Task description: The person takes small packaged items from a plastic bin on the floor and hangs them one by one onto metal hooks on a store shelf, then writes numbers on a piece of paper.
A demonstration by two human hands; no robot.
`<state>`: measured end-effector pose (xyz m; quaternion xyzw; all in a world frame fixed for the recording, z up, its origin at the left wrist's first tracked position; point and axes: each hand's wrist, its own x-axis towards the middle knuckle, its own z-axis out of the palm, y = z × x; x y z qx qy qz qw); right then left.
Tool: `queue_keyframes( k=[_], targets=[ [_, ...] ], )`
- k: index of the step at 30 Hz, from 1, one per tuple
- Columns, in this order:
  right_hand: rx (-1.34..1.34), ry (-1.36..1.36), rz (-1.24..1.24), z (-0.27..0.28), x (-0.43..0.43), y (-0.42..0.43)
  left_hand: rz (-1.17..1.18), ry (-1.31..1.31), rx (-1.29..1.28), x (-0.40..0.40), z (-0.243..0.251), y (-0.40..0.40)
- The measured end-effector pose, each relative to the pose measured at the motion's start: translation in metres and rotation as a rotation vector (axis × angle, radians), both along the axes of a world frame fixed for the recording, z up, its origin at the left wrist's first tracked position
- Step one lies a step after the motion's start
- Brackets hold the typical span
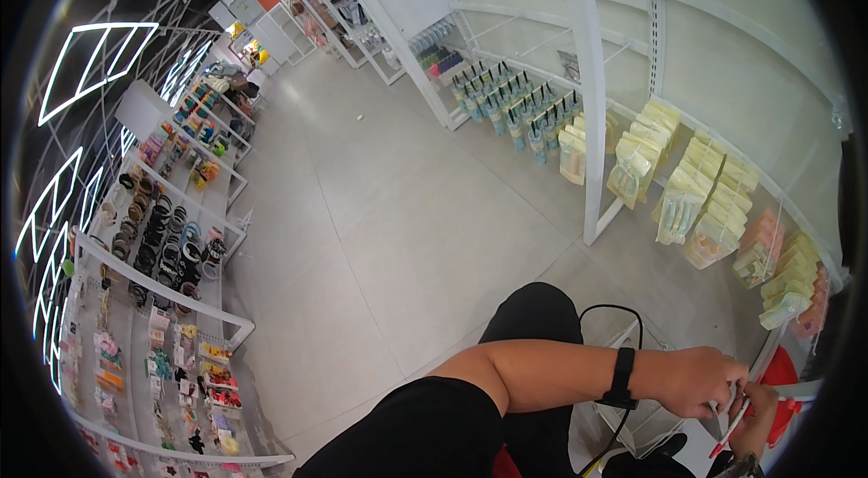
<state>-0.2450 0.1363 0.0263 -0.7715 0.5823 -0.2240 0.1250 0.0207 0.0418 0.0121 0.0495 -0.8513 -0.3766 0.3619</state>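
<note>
My left hand (702, 379), with a black band (620, 376) on its wrist, reaches to the lower right. Its fingers pinch a small pale flat piece (715, 420). Right beside it, my right hand (756, 410) grips a thin white rod (736, 425) with a red tip. The two hands almost touch, and their fingers partly hide what they hold. A red object (781, 369) lies just beyond them, beside a white bar. A black cable (639, 322) loops behind my left forearm, near a clear or white open container (644, 427).
White wall racks (595, 105) at the right carry hanging packs in yellow (678, 196) and pink, and blue-green bottles (515, 128). Shelves (163, 281) at the left hold headbands and hair accessories. A tiled floor (407, 207) runs between them. My bent knee (539, 312) is near the hands.
</note>
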Motion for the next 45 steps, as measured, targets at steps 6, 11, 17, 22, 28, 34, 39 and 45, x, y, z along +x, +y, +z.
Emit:
queue_keyframes(
  k=[6,11,17,22,28,34,39,45],
  targets=[
    [-0.201,-0.033,-0.022,-0.019,-0.025,-0.002,0.008,0.013,-0.075,-0.002,-0.003,0.004],
    [-0.063,-0.008,-0.177,-0.011,-0.015,-0.001,0.001,-0.025,-0.069,-0.001,-0.008,0.003],
    [-0.101,0.093,-0.133,0.012,0.014,-0.004,0.050,-0.068,-0.084,-0.004,-0.012,0.004],
    [-0.126,0.176,-0.066,0.020,0.025,-0.007,0.052,-0.135,-0.069,-0.002,-0.010,0.003],
    [-0.109,0.236,-0.070,0.019,0.040,-0.010,0.065,-0.205,-0.046,-0.002,-0.004,0.004],
    [-0.047,0.305,-0.049,0.015,0.040,-0.008,0.053,-0.227,-0.033,0.000,-0.004,0.006],
    [-0.058,0.341,-0.047,0.007,0.039,0.001,0.030,-0.255,-0.054,-0.001,-0.007,0.006],
    [-0.136,0.240,-0.046,0.001,0.029,0.000,0.028,-0.189,-0.022,-0.003,-0.008,0.009]
  ],
)
